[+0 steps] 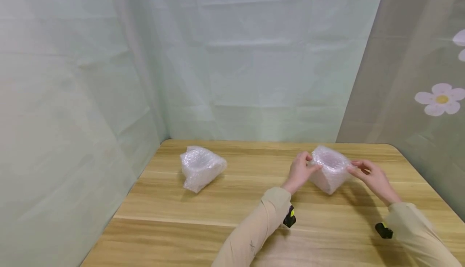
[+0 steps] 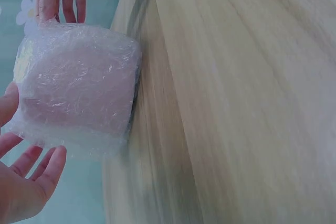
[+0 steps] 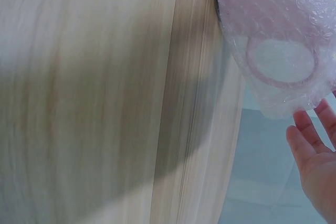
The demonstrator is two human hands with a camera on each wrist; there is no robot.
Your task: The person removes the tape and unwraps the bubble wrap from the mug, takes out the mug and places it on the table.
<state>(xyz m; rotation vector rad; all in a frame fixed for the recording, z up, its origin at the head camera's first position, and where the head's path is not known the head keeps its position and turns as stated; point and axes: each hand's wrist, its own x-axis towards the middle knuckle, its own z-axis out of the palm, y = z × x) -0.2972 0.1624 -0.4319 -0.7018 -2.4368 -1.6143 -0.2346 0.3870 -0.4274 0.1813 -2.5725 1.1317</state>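
A pink mug (image 3: 262, 11) shows blurrily through clear bubble wrap (image 1: 333, 168) at the right of the table; its ring-shaped handle is visible in the right wrist view. The wrapped mug rests on the tabletop. My left hand (image 1: 300, 172) pinches the wrap's left upper edge between thumb and fingers. On the opposite side, my right hand (image 1: 372, 178) pinches the right corner of the wrap. The left wrist view has the wrapped mug's side (image 2: 79, 85) between both hands. What lies under the wrap's folds is partly hidden.
A second crumpled bubble-wrap bundle (image 1: 201, 168) lies at the left of the wooden table (image 1: 163, 222); its contents cannot be made out. Pale curtains (image 1: 254, 69) hang behind the table and at its left, and a grey one with flowers (image 1: 392, 77) at its right.
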